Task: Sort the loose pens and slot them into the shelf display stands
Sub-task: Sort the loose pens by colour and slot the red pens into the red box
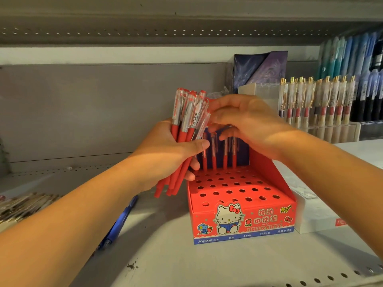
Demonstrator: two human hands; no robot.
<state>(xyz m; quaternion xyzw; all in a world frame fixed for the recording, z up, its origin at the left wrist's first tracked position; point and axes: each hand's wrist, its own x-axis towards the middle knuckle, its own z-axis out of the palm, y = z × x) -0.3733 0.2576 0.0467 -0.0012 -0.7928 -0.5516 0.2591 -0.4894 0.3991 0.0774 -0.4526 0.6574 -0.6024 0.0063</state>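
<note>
My left hand (165,154) grips a bundle of several red pens (189,119) with clear caps, held upright and tilted slightly left. My right hand (246,121) reaches in from the right, fingertips touching the caps at the bundle's right side. Whether it pinches one pen is unclear. Below stands a red Hello Kitty display stand (244,218) with rows of round holes. Several red pens (219,154) stand upright in its back row, partly hidden behind my right hand.
A blue pen (122,218) lies on the shelf under my left forearm. A pile of loose pens (22,206) sits at the far left. Clear stands of pens (317,100) fill the right back. A white box (323,220) sits right of the red stand.
</note>
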